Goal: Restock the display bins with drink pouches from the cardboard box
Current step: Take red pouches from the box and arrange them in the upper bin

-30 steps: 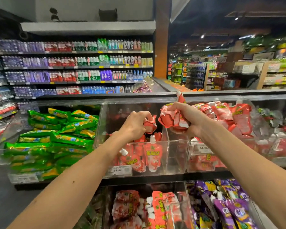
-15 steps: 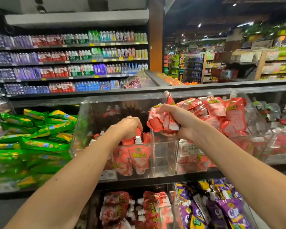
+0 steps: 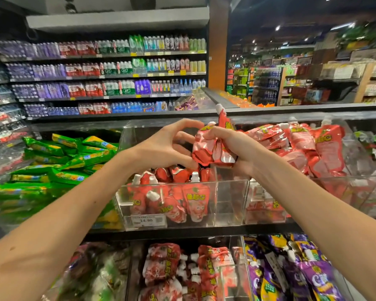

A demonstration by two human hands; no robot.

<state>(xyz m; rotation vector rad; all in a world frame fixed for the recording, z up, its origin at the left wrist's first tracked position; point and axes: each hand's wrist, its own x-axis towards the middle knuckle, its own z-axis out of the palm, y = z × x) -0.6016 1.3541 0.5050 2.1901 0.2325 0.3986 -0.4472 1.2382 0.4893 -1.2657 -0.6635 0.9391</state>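
Left fingers (image 3: 183, 123): spread and curved on the left hand (image 3: 165, 148), gripping nothing; index and thumb tips sit right at the bunch's near side, contact unclear.
Right fingers (image 3: 217, 132): the right hand (image 3: 241, 153) is wrapped tight around a bunch of red pouches (image 3: 211, 148), crumpling them, with one spout sticking up.
Bunch position: held above the clear bin (image 3: 226, 203), over its right part.
Clear bin: sits at the front edge of the upper shelf. The standing pouches (image 3: 182, 200) fill its left part, and the right part looks bare. The price tag (image 3: 149, 220) is on its front wall.
Step in hand: probably peeling one pouch off the bunch to stand in the gap.
Doing it well: pinch a single pouch near its spout, ease the right-hand squeeze so it slides free, then set it upright, label forward, beside the standing row.
Risk: a loosened bunch may spill, so keep it over the bin.
Neighbours: green packets (image 3: 74, 157) lie to the left and a heaped red bin (image 3: 313, 144) to the right, so avoid mixing stock.
Cardboard box: not in view.
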